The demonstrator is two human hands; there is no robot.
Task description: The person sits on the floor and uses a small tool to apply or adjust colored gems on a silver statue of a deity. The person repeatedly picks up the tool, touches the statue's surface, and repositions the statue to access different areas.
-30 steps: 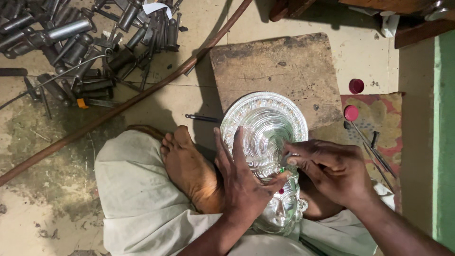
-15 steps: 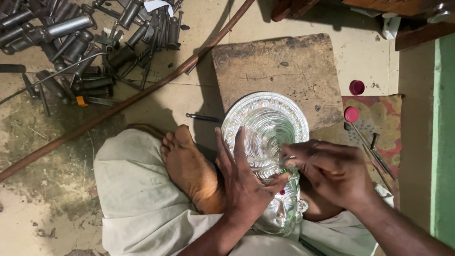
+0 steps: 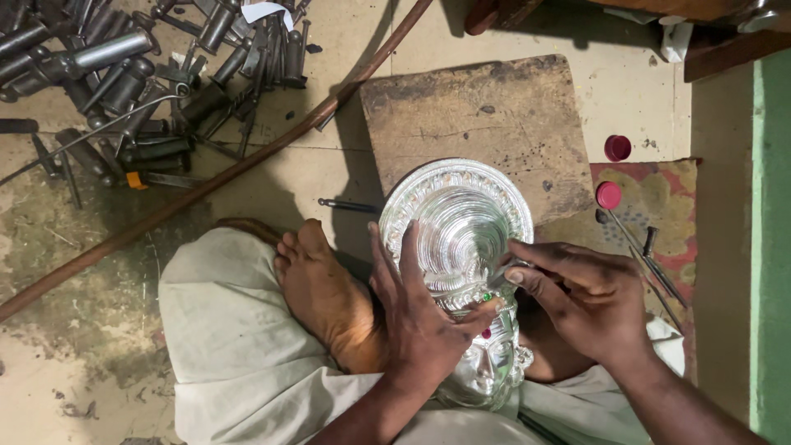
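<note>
Silverwork in the shape of a face topped by a round ribbed crown (image 3: pixel 461 247) is held in the lap of a person seated on the floor, its crown resting against the lower edge of a worn wooden board (image 3: pixel 470 111). The left hand (image 3: pixel 420 317) is laid flat over the left side of the piece, fingers (image 3: pixel 408 255) spread and the thumb stretched across toward a small green stone. The right hand (image 3: pixel 589 297) is set at the right side, its fingers pressed together, pinching a thin tool (image 3: pixel 498 278) whose tip meets the metal just above the forehead. A bare foot (image 3: pixel 321 288) lies just beside the left hand, on pale cloth (image 3: pixel 222 338). Two small red caps (image 3: pixel 614 169) and a few slim tools (image 3: pixel 651 255) lie to the right on a patterned mat. A heap of steel punches (image 3: pixel 124 74) lies well apart at the upper left, with a long rod (image 3: pixel 222 173) running slantwise across the floor.
</note>
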